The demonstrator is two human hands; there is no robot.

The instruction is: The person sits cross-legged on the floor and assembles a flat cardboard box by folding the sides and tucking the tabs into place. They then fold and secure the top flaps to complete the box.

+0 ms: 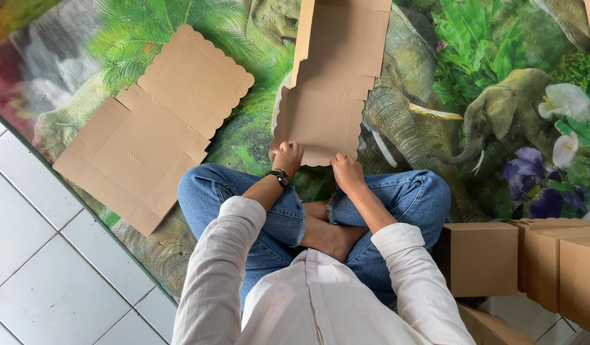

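Person seated cross-legged on a jungle-print mat (474, 76). Flat cardboard box blank (327, 96) lies on the mat straight ahead of the knees. Left hand (287, 157), wristwatch (280, 177) on it, curled closed on the blank's near edge. Right hand (347, 171) pinching the same edge, just beside the left. Second flat blank (151, 128) left of the first, apart from it. Assembled brown boxes (531, 262) well right of the blank, beside the right knee.

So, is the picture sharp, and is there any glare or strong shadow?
Head view: sharp overall, soft even daylight, no glare; only faint shadows under the flat cardboard sheet that the left hand and right hand hold; slight wide-angle bending at the edges.
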